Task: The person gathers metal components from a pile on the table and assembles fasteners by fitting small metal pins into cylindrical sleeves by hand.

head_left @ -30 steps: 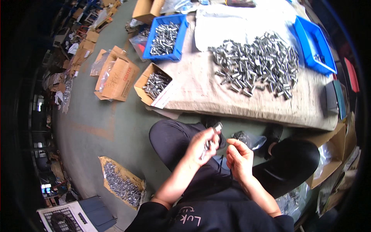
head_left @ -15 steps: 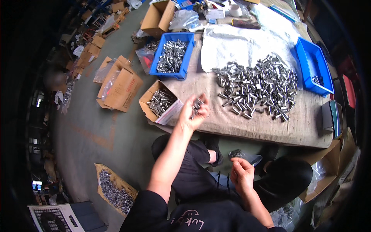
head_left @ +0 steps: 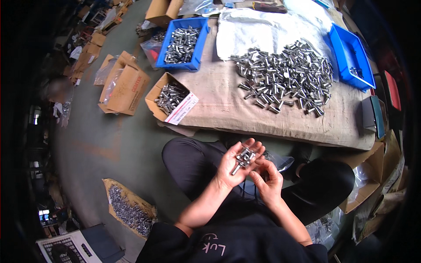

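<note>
Left hand (head_left: 227, 167) mostly open, cradling metal pins (head_left: 245, 157): probably stiff, slippery; grip mid-length. Right hand (head_left: 269, 184), beside pins, curled; contents unclear.

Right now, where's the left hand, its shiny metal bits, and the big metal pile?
Left hand (head_left: 226, 168): head view, on the palm.
Shiny metal bits (head_left: 245, 156): head view, clump's middle.
Big metal pile (head_left: 284, 79): head view, its middle.

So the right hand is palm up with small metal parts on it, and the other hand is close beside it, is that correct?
Not quite: in the head view, the left hand is palm up with the small metal parts; the right hand is close beside it.
</note>
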Available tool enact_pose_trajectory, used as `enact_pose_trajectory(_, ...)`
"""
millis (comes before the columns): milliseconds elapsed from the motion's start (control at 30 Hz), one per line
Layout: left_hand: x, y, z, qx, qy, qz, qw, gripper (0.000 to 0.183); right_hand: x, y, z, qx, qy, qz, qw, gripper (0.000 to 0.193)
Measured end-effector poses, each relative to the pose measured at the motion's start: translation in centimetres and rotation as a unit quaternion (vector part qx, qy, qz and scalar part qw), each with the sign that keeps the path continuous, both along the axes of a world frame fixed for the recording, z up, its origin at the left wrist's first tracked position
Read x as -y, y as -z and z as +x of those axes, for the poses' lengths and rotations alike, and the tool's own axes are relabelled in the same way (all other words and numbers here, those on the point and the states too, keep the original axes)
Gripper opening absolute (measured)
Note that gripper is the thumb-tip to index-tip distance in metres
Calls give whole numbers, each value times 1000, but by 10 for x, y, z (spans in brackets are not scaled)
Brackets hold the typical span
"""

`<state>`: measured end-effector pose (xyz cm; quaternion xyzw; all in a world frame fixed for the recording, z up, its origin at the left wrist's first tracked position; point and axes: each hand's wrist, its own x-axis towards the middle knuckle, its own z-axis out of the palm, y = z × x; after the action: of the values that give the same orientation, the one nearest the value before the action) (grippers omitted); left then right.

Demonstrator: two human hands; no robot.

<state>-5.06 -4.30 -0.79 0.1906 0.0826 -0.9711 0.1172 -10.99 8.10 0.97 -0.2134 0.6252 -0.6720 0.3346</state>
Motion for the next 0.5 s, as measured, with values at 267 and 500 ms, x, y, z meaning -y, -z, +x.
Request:
enact_pose_trajectory(267, -28, 17, 10, 122, 20, -85, 989, 27, 0, 1, 5, -159, -37, 93, 982, 12)
enact_pose_trajectory(500, -26, 19, 11, 224, 5, -7, 975, 29, 6, -1, 0, -193, -55, 94, 975, 9)
